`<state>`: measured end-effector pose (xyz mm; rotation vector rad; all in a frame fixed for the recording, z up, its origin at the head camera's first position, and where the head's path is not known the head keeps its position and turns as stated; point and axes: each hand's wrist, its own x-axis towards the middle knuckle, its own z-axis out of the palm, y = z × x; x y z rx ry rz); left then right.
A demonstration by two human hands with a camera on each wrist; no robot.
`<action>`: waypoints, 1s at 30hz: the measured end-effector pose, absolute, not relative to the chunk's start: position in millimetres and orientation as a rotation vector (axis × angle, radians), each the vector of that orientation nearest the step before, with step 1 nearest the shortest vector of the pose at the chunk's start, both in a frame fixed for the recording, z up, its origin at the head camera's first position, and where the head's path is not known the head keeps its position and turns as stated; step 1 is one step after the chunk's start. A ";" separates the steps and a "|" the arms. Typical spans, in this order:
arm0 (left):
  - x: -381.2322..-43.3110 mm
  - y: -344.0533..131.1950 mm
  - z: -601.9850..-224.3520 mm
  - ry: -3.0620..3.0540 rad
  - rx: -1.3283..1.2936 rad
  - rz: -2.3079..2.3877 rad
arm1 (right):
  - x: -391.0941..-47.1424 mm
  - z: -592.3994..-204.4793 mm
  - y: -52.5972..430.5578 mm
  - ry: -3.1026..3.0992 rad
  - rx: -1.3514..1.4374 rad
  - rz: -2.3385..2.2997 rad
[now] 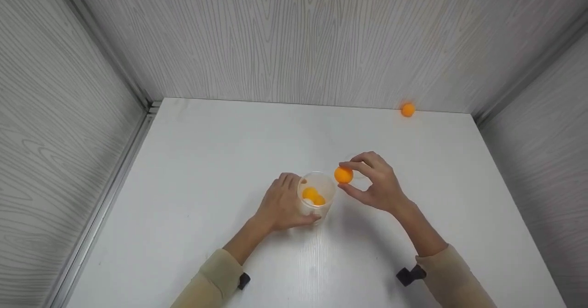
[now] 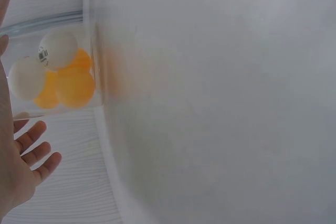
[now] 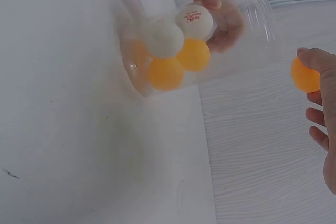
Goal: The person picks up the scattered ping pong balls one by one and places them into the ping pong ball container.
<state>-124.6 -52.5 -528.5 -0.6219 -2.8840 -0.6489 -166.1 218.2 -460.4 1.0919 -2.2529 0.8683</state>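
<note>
A clear plastic cup (image 1: 325,186) stands upright on the white tabletop, held from its left side by my left hand (image 1: 282,202), thumb on the near side. Inside are several ping-pong balls, among them white (image 3: 164,39) and orange (image 3: 166,73) ones, piled at the bottom. Just right of the cup's rim, my right hand (image 1: 379,182) pinches an orange ping-pong ball (image 1: 343,175) between thumb and fingertips. That ball (image 3: 306,75) is apart from the cup in the right wrist view. Some left-hand fingers (image 2: 46,167) reach past the cup in the left wrist view.
Another orange ball (image 1: 408,109) lies at the table's back right, against the back wall (image 1: 285,42). Wood-grain panels enclose the left (image 1: 50,115) and right sides. Behind the right hand shows a faint clear curved edge, too hidden to identify.
</note>
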 end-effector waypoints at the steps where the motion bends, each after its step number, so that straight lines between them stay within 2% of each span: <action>1: -124.4 -52.5 -528.4 -2.885 -0.623 -0.641 | -166.1 -459.7 216.5 -2.252 1.098 0.868; 30: -125.1 -54.0 -531.7 -2.806 -0.675 -0.603 | -160.6 -468.1 178.8 -2.259 1.233 0.839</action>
